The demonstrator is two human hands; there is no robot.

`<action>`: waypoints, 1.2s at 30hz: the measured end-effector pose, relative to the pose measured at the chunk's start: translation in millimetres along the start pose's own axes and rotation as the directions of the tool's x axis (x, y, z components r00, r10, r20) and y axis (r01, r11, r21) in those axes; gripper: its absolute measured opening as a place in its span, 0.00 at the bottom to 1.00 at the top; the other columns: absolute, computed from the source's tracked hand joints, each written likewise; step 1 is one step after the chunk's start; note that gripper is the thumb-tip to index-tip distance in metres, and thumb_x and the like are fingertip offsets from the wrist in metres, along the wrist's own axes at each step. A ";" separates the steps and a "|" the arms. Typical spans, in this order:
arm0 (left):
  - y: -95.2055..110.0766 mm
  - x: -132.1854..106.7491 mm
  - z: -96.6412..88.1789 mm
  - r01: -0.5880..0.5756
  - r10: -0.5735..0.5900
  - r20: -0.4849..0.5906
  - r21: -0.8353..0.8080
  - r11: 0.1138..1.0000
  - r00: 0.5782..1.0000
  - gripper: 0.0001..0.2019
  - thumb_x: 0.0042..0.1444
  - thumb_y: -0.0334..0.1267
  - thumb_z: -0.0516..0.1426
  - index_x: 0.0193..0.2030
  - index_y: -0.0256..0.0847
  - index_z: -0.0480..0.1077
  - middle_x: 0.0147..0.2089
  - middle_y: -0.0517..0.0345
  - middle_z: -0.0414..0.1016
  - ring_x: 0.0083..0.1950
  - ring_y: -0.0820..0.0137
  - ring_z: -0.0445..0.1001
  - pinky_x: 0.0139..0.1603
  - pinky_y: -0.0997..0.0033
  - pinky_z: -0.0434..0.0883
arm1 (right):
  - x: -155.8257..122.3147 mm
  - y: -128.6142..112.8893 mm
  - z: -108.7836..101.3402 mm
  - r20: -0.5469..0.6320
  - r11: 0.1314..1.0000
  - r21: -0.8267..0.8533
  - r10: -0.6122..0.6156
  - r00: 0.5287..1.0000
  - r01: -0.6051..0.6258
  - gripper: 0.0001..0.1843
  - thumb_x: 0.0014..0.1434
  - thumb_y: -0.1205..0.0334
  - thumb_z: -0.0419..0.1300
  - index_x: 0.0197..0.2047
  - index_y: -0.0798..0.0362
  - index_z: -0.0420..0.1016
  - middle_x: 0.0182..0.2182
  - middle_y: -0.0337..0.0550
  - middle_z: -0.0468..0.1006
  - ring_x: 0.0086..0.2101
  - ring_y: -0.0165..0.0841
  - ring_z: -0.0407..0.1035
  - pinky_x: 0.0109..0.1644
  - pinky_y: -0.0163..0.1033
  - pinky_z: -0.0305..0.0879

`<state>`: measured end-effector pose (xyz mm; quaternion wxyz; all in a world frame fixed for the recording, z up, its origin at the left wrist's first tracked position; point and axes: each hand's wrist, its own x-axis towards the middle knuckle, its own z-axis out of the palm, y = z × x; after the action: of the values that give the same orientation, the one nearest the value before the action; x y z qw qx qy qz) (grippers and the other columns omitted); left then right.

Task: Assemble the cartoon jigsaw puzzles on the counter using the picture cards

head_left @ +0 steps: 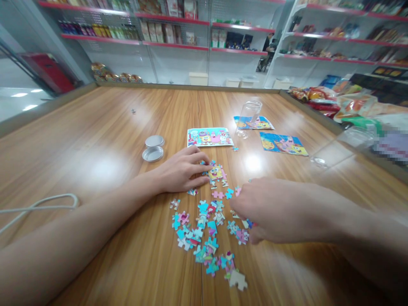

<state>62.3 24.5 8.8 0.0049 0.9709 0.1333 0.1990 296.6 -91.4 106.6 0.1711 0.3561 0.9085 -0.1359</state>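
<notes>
My left hand (186, 170) rests on the table with its fingers stretched out and apart. Its fingertips touch the edge of a small joined puzzle section (216, 172) with a yellow cartoon figure. Over the right side of the loose puzzle pieces (203, 221) is my right hand (270, 208), its fingers curled downward. Its fingertips are mostly hidden, so I cannot make out what is in them. A pink and purple piece (242, 236) lies beside its thumb. Beyond my left hand lies a printed picture card (210, 137) with several cartoon figures.
Two round metal lids (153, 154) lie left of the card. A clear jar (250, 117) stands by two blue puzzle pictures (283, 144); another clear container (341, 146) lies at right. A white cable (38, 205) crosses the left side. Snack bags (353, 104) border the right edge.
</notes>
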 end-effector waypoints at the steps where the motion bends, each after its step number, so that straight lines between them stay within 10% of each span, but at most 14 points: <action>1: -0.2 -0.1 -0.1 -0.003 0.003 -0.002 -0.006 1.000 1.000 0.13 0.66 0.44 0.58 0.50 0.41 0.78 0.53 0.49 0.76 0.53 0.60 0.69 0.56 0.55 0.70 | -0.6 -3.3 7.0 -0.002 1.000 -0.016 -0.008 1.000 0.008 0.13 0.49 0.54 0.73 0.26 0.54 0.79 0.20 0.42 0.77 0.21 0.32 0.66 0.24 0.38 0.44; 8: -8.8 -3.3 2.6 -0.040 0.039 -0.032 -0.036 0.999 0.999 0.12 0.65 0.40 0.59 0.51 0.43 0.78 0.52 0.52 0.79 0.52 0.61 0.70 0.55 0.57 0.72 | 12.0 -7.1 38.0 -0.112 0.994 -0.016 -0.108 0.988 0.106 0.07 0.53 0.66 0.68 0.25 0.55 0.76 0.20 0.43 0.78 0.20 0.31 0.68 0.22 0.36 0.44; 16: 5.4 1.4 3.1 0.059 -0.061 -0.076 -0.036 0.998 0.995 0.14 0.65 0.47 0.60 0.47 0.40 0.79 0.49 0.49 0.79 0.51 0.60 0.72 0.54 0.53 0.72 | 18.8 -8.1 23.9 -0.012 0.996 0.074 -0.038 0.999 0.039 0.12 0.49 0.57 0.73 0.25 0.55 0.78 0.19 0.41 0.75 0.20 0.30 0.63 0.22 0.35 0.43; 22: 10.6 1.1 9.2 0.017 -0.025 -0.061 -0.113 0.993 0.998 0.13 0.67 0.38 0.56 0.56 0.41 0.75 0.57 0.46 0.76 0.56 0.60 0.74 0.57 0.53 0.72 | 36.2 51.9 -5.6 -0.083 0.921 0.389 0.012 0.996 0.022 0.10 0.59 0.59 0.63 0.29 0.54 0.79 0.24 0.37 0.77 0.24 0.27 0.66 0.28 0.34 0.55; 27: 4.6 -0.6 8.7 0.041 -0.047 -0.026 -0.173 0.984 0.999 0.12 0.66 0.37 0.57 0.53 0.42 0.77 0.55 0.48 0.77 0.54 0.61 0.75 0.57 0.54 0.72 | 60.8 113.0 15.4 -0.164 0.830 0.547 0.236 0.958 -0.111 0.15 0.60 0.53 0.62 0.29 0.56 0.79 0.22 0.39 0.76 0.23 0.27 0.67 0.27 0.33 0.58; 36: 2.8 -2.3 6.1 0.053 -0.055 -0.006 -0.196 0.979 0.998 0.12 0.65 0.41 0.59 0.52 0.42 0.77 0.54 0.49 0.78 0.55 0.61 0.75 0.59 0.54 0.70 | 71.6 121.9 31.5 -0.135 0.682 0.721 0.317 0.939 -0.126 0.14 0.58 0.50 0.65 0.31 0.54 0.77 0.19 0.35 0.71 0.18 0.24 0.64 0.20 0.31 0.56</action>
<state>63.3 21.5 2.4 0.1050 0.9606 0.1395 0.2163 338.7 26.5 33.7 -0.0772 0.5162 0.7517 -0.4032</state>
